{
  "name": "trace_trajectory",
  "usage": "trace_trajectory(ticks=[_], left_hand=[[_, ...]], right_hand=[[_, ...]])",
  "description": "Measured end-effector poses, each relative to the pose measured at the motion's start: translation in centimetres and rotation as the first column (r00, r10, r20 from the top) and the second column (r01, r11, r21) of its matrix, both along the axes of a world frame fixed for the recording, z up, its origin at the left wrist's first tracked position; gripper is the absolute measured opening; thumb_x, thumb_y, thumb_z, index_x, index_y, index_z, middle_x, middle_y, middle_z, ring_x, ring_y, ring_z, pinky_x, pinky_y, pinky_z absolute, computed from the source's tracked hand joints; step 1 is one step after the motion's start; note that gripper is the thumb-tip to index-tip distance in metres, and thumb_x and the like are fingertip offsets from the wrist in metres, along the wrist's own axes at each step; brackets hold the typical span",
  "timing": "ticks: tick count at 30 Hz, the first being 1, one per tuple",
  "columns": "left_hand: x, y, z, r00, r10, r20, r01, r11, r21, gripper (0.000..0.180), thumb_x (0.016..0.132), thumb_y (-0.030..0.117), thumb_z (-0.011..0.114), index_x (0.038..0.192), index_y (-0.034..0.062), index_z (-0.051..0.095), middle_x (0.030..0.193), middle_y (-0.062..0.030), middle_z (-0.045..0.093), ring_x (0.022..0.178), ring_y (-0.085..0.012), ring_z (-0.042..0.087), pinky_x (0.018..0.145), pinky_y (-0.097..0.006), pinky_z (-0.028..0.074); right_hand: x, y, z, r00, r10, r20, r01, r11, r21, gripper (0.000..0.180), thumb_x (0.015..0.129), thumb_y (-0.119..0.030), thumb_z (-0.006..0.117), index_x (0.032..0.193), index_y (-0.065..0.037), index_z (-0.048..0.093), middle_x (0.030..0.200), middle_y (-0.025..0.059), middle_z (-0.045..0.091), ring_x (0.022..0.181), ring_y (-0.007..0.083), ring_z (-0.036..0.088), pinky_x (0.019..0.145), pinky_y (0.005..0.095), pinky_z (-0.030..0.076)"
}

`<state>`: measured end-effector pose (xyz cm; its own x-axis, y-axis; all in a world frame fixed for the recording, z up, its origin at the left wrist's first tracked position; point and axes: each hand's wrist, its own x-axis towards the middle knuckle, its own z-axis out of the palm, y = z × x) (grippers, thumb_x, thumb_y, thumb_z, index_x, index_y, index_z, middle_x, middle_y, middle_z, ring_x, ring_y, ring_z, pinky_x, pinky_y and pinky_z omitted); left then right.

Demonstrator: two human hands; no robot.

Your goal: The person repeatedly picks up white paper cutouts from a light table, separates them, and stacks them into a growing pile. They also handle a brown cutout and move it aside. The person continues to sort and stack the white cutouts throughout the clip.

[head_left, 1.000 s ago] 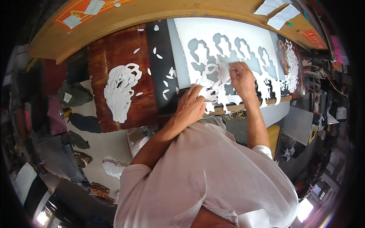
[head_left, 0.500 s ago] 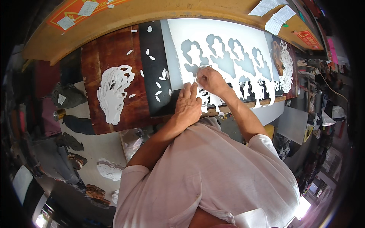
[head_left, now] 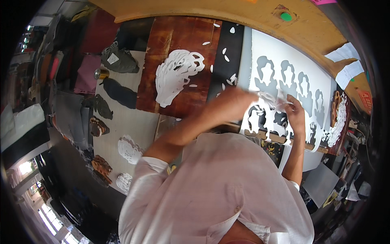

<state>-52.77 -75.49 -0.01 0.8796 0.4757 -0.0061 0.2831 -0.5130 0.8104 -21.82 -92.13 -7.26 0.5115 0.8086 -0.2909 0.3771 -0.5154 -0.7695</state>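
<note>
My left hand (head_left: pixel 237 101) reaches over the near left part of the white cut sheet (head_left: pixel 268 44), smeared by motion. At its fingertips is a thin white cut-out piece (head_left: pixel 266 97), also blurred; the smear hides how the fingers meet it. Just to the right, my right hand (head_left: pixel 295 110) is raised over the sheet with thumb and fingers curved and apart. The sheet has a row of curvy holes showing grey beneath, and its near edge hangs in strips over a wooden edge (head_left: pixel 280 139).
A pile of white cut-outs (head_left: pixel 176 77) lies on the red-brown board (head_left: pixel 156 103) at left. Small white ovals dot the black strip (head_left: pixel 217 73). White scraps (head_left: pixel 337 126) are heaped at right. Behind runs a yellow machine beam (head_left: pixel 252 16). A pale side table (head_left: pixel 122 126) holds shoes and a can.
The view has swung left. My hands have drawn apart: the left has lifted off the sheet and blurs with motion, while the right has opened from its pinch and moved right.
</note>
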Motion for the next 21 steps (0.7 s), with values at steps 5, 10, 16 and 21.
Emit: trace_trajectory(ticks=[5,10,16,21], left_hand=[[-5.2,9.4,9.1,0.991,0.117,0.06,-0.13,0.951,0.28,0.037,0.098,-0.003,0.056,0.13,0.0053,0.072,0.126,-0.0189,0.074,0.108,-0.0362,0.074,0.094,-0.04,0.06],[-12.0,11.3,10.0,0.958,0.226,0.175,-0.284,0.808,0.516,0.045,0.093,-0.01,0.055,0.131,0.0069,0.073,0.134,-0.0187,0.071,0.126,-0.0347,0.068,0.108,-0.039,0.053],[-21.8,6.8,-3.2,0.934,0.356,-0.041,-0.297,0.834,0.465,0.053,0.09,-0.01,0.058,0.135,0.0141,0.075,0.15,-0.0233,0.058,0.142,-0.0413,0.055,0.116,-0.044,0.046],[-25.0,1.8,-7.3,0.878,0.444,-0.176,-0.353,0.851,0.389,0.074,0.085,0.015,0.077,0.154,0.0066,0.052,0.163,-0.035,0.036,0.151,-0.0529,0.037,0.122,-0.052,0.036]], right_hand=[[-0.9,1.5,-0.1,0.986,0.071,-0.153,-0.064,0.997,0.054,0.036,0.103,-0.013,0.069,0.136,0.003,0.068,0.116,0.0078,0.075,0.096,0.0132,0.068,0.088,0.0291,0.055],[-2.7,1.8,-0.8,0.975,0.118,-0.187,-0.101,0.99,0.095,0.031,0.105,-0.016,0.071,0.13,0.002,0.071,0.106,0.004,0.075,0.093,0.0104,0.066,0.086,0.0277,0.054],[-6.5,3.5,-0.9,0.958,0.137,-0.251,-0.107,0.986,0.13,0.028,0.105,-0.013,0.07,0.128,0.002,0.072,0.105,0.0028,0.074,0.094,0.0094,0.065,0.085,0.0263,0.054],[-13.7,13.0,-0.9,0.856,0.378,-0.354,-0.34,0.925,0.167,0.037,0.104,-0.013,0.069,0.136,0.005,0.066,0.112,0.0064,0.073,0.1,0.0139,0.07,0.091,0.0296,0.057]])
